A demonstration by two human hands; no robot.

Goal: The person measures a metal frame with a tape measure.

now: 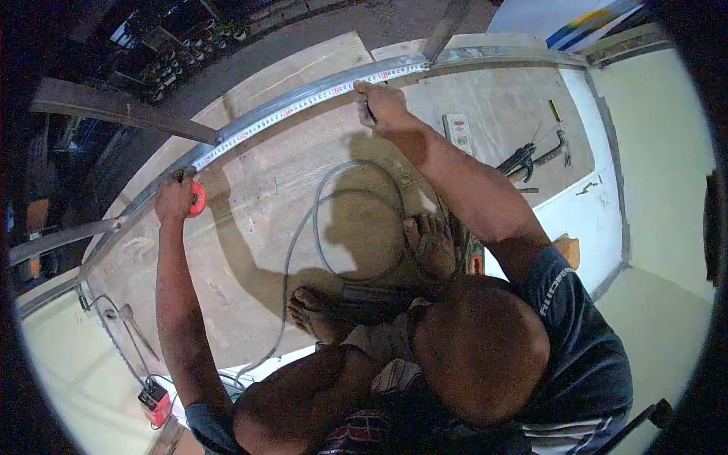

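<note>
A white measuring tape (288, 112) is stretched along a grey metal bar (303, 78) at the far side of the board. Its red case (197, 199) sits in my left hand (176, 196), whose fingers wrap round it beside the bar. Further right, my right hand (381, 105) is closed at the tape's lower edge, with its thumb and finger on the strip. The tape runs on past this hand to an upright metal post (446, 32).
A grey cable (287, 280) loops over the wooden board (250, 189). A hammer (563, 144), a black clamp-like tool (516, 161) and a yellow-handled screwdriver (555, 111) lie at the right. A red-and-black device (155, 402) is at lower left. My bare knees are in front.
</note>
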